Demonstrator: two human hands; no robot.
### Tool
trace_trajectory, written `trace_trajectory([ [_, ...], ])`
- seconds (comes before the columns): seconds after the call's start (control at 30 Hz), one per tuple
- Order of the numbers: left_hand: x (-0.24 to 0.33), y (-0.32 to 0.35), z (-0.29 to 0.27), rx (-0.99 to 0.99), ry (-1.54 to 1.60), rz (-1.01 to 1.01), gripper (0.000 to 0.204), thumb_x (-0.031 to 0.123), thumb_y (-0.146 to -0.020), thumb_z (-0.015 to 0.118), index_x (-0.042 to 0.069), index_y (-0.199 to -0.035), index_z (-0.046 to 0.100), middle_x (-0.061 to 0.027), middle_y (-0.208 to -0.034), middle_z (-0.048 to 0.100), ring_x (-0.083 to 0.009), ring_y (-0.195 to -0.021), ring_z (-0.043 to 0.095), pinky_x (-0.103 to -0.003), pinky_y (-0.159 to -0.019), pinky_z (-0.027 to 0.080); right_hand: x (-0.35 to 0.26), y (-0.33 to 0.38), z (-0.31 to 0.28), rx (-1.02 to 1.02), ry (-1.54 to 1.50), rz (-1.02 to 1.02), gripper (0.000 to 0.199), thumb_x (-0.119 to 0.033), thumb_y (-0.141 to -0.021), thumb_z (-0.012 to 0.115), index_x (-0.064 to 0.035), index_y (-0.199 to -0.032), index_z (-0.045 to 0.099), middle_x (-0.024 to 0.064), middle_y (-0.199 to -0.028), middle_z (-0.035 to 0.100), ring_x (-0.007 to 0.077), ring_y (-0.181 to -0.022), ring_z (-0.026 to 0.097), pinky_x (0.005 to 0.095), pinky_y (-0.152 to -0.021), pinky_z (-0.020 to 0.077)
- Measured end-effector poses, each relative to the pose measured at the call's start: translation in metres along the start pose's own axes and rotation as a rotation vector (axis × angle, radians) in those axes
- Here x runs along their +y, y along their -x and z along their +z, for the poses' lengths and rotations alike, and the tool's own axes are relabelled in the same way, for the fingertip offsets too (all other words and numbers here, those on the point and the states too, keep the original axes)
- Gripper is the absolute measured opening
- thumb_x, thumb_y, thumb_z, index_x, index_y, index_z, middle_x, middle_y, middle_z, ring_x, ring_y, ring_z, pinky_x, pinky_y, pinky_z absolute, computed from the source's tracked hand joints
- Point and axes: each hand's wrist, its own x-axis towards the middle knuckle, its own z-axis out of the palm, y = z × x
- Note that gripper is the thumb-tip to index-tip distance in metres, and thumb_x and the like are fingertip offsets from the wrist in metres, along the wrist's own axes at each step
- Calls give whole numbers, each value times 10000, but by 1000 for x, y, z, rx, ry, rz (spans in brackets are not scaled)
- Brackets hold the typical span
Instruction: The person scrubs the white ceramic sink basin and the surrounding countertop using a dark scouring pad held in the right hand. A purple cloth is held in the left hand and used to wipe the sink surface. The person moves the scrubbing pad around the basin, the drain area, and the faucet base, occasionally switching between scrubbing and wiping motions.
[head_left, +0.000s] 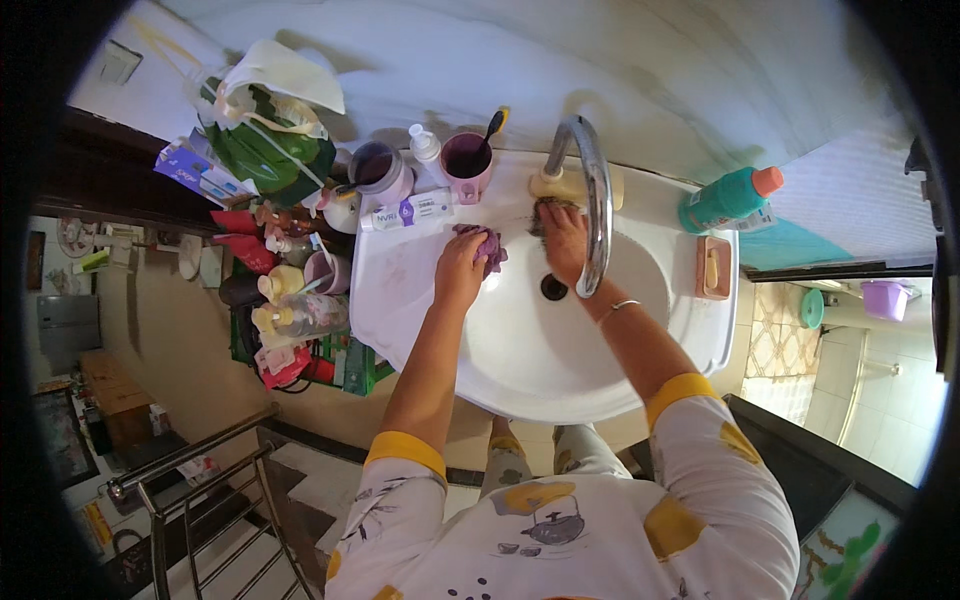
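Note:
My left hand (461, 266) is closed round a crumpled purple cloth (492, 250) on the left rim of the white washbasin (530, 360). My right hand (567, 246) presses a dark scrubbing pad (537, 224) against the basin's back inner edge, beside the foot of the chrome tap (599, 205). Only part of the pad shows under my fingers; whether it is steel wool I cannot tell. The tap's spout arches over close to my right wrist. Below that hand lies the dark drain hole (552, 287).
Left on the ledge are a toothpaste tube (412, 210), a pink cup (466, 165) with a toothbrush, a grey-pink cup (378, 172) and a white pump bottle (424, 143). A teal bottle (722, 200) and a soap dish (713, 270) sit right. Several bottles crowd a green crate (360, 368).

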Motion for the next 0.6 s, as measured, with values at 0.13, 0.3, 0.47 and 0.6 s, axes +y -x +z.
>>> trace_trajectory([
  [0.13, -15, 13, -9, 61, 76, -24, 414, 32, -781, 681, 50, -1188, 611, -132, -1247, 607, -322, -1194, 531, -414, -1049, 398, -93, 23, -80, -61, 1157, -94, 389, -220, -854, 562, -81, -1216, 546, 110, -1175, 559, 300, -1135, 508, 475, -918, 405],
  [0.3, -17, 7, 0, 110, 157, 75, 426, 9, -752, 688, 48, -1170, 616, -140, -1242, 608, -335, -1194, 530, -435, -1046, 398, -80, 13, 1, 21, 347, 16, 439, -146, -849, 504, -32, -1273, 495, 134, -1312, 472, 345, -1217, 434, 479, -979, 362],
  [0.47, -19, 10, 2, 132, 89, 135, 448, -2, -719, 697, 59, -1156, 623, -135, -1240, 611, -333, -1182, 540, -436, -1044, 401, -127, 2, 30, -136, 940, -356, 508, -76, -823, 506, -77, -1331, 493, 107, -1329, 489, 315, -1226, 446, 474, -1019, 350],
  [0.6, -28, 16, 1, 113, 87, 88, 443, 3, -715, 699, 64, -1148, 624, -129, -1282, 590, -329, -1203, 521, -429, -1051, 395, -108, 21, -62, -180, 1019, -54, 499, -246, -903, 511, -78, -1371, 469, 120, -1385, 479, 302, -1267, 429, 461, -1052, 328],
])
